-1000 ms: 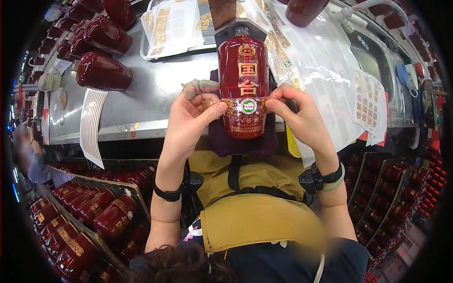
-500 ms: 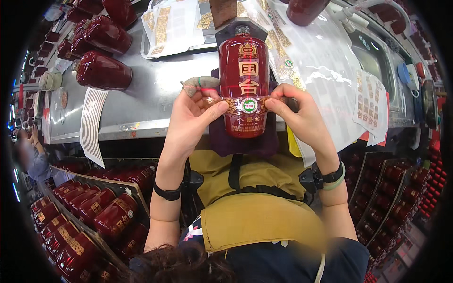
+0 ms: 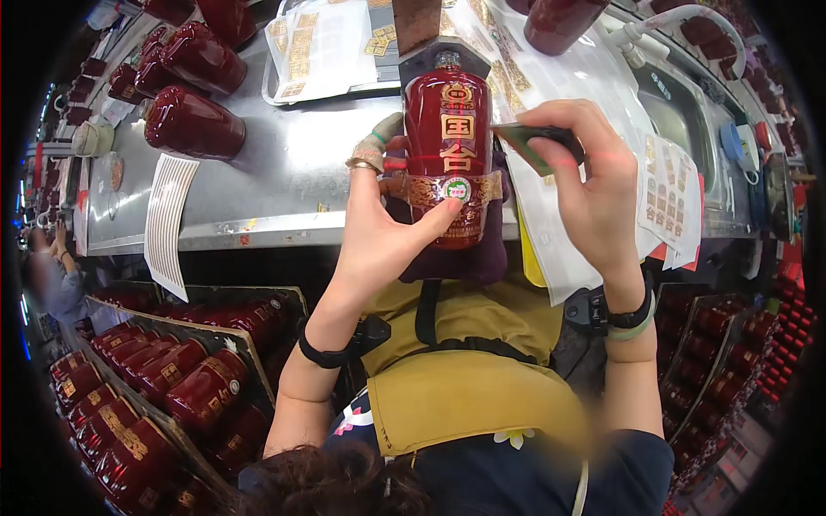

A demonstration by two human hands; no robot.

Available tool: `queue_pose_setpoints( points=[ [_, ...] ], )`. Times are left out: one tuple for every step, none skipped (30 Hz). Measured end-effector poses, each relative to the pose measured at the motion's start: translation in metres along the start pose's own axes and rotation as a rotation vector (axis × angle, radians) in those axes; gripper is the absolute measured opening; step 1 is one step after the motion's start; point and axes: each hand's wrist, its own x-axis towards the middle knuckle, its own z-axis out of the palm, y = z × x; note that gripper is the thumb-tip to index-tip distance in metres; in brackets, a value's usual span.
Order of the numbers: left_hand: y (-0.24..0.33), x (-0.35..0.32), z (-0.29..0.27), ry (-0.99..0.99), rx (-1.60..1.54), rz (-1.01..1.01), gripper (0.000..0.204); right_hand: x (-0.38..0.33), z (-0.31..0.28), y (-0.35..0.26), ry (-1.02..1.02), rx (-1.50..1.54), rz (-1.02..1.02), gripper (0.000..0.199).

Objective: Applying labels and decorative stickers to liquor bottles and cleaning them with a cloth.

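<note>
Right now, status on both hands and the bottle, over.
Left hand grips the glossy dark-red bottle with gold lettering, thumb on its gold band label. Right hand off the bottle, holding a small dark flat tool beside it. Nothing in the way.

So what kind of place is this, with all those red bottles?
Probably a bottling or labelling line in a factory. The left hand steadies a red bottle on a steel workbench, sticker sheets lie beside it, and crates of matching bottles wait below.
</note>
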Motion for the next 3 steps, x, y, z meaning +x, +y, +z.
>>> queue_pose_setpoints(
  points=[
    [0.000,0.000,0.000,0.000,0.018,-0.003,0.095,0.006,-0.001,-0.007,-0.013,-0.015,-0.072,0.029],
    [-0.001,0.001,0.000,-0.002,0.032,0.012,0.095,0.013,0.001,-0.015,-0.036,-0.047,-0.157,0.031],
    [-0.003,0.002,0.000,-0.002,0.047,0.028,0.095,0.019,0.005,-0.022,-0.058,-0.074,-0.235,0.034]
  ],
)
